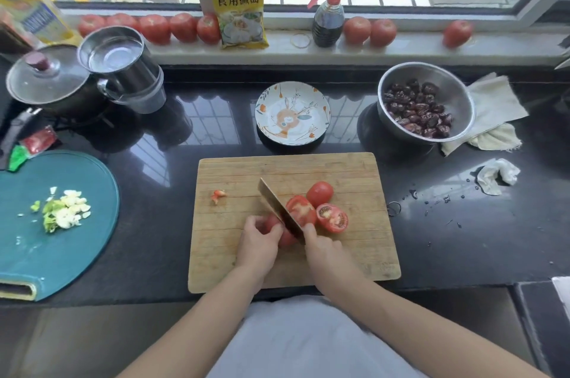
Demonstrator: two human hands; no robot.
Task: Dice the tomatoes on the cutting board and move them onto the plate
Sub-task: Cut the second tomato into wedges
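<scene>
Left hand (257, 242) grips tomato piece (277, 231) near cutting board (234, 174) front edge; right hand (317, 246) holds knife (282, 211) just beside it, blade pointing diagonally away-left.

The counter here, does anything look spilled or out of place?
Yes. Small water droplets are scattered on the dark counter right of the cutting board, beside a crumpled tissue. A stray tomato scrap lies apart on the board.

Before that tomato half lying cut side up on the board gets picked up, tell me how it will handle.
The tomato half will probably feel wet and slippery, since its glossy seed pulp is exposed. It likely bruises if squeezed hard. Resting on its rounded skin side on the cutting board, it may rock or tip when nudged.
</scene>
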